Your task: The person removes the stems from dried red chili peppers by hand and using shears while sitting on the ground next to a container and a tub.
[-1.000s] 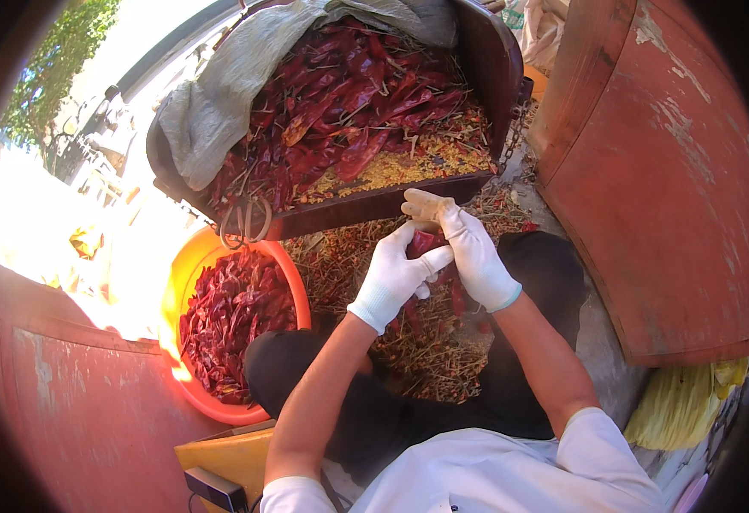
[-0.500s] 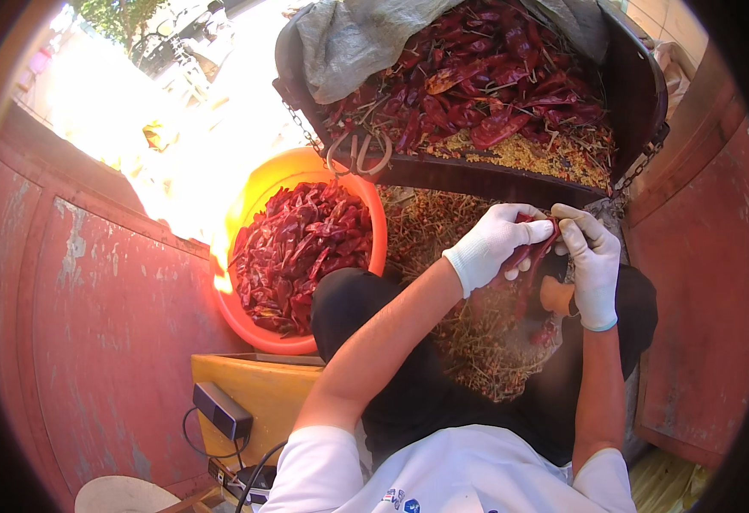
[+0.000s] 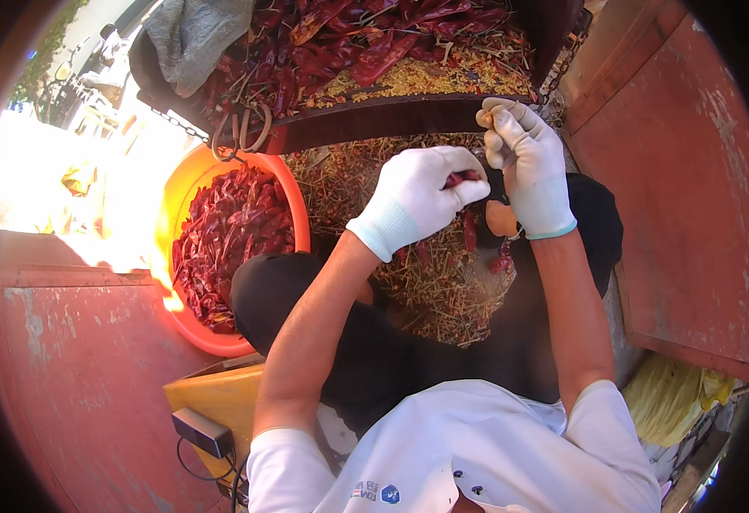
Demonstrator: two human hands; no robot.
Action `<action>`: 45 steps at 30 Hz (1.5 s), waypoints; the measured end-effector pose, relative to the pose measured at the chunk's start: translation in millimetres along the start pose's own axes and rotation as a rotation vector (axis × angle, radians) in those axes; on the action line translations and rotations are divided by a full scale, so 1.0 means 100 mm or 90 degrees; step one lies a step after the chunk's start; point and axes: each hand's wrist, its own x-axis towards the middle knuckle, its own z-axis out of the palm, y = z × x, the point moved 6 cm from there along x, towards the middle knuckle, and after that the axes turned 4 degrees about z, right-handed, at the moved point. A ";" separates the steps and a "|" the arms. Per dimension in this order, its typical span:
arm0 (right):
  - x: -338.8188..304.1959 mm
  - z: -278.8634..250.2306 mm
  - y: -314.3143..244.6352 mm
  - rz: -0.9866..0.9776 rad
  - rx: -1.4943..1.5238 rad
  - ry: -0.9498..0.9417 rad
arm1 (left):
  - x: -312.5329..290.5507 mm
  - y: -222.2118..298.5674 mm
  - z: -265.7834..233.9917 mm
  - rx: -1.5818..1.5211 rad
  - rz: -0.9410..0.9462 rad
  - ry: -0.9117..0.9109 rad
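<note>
My left hand (image 3: 421, 195), in a white glove, is closed around a dried red chili pepper (image 3: 461, 178), most of it hidden by the fingers. To its right and a little farther off, my gloved right hand (image 3: 524, 158) is raised near the front edge of a dark metal trough (image 3: 374, 120), fingers curled in a pinch; what they hold, if anything, is too small to make out. Dried red chilies (image 3: 374, 51) fill the trough, with yellow seeds (image 3: 443, 79) and stems along its front. An orange basin (image 3: 300, 209) on the left holds more chilies (image 3: 233, 248).
Stems and bits litter the ground (image 3: 443, 299) between my legs, with a few chilies among them. Red panels (image 3: 75, 359) stand at both sides. A wooden box (image 3: 220, 393) with a small dark device (image 3: 203, 432) is near left. Metal hooks (image 3: 242, 132) hang from the trough.
My hands have come apart: the right has lifted up and away from the left, which keeps a chili. The whole view has shifted, so the trough and basin sit farther left.
</note>
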 end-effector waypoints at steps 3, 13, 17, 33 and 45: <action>0.02 -0.15 0.20 0.079 -0.247 0.087 | 0.00 -0.02 -0.40 -0.240 -0.087 0.105; -0.37 -0.57 2.81 0.327 -0.912 -0.383 | -0.03 -0.09 -0.72 -0.551 -0.151 0.283; -0.62 -0.70 3.33 0.425 -1.058 -0.372 | -0.06 -0.20 -0.75 -0.594 -0.144 0.313; -0.63 -0.44 1.42 0.224 -0.316 0.115 | 0.08 -0.28 -0.59 -0.161 -0.233 0.197; -0.85 -0.11 0.31 0.086 -0.162 0.029 | 0.07 -0.02 0.08 -0.323 -0.151 -0.164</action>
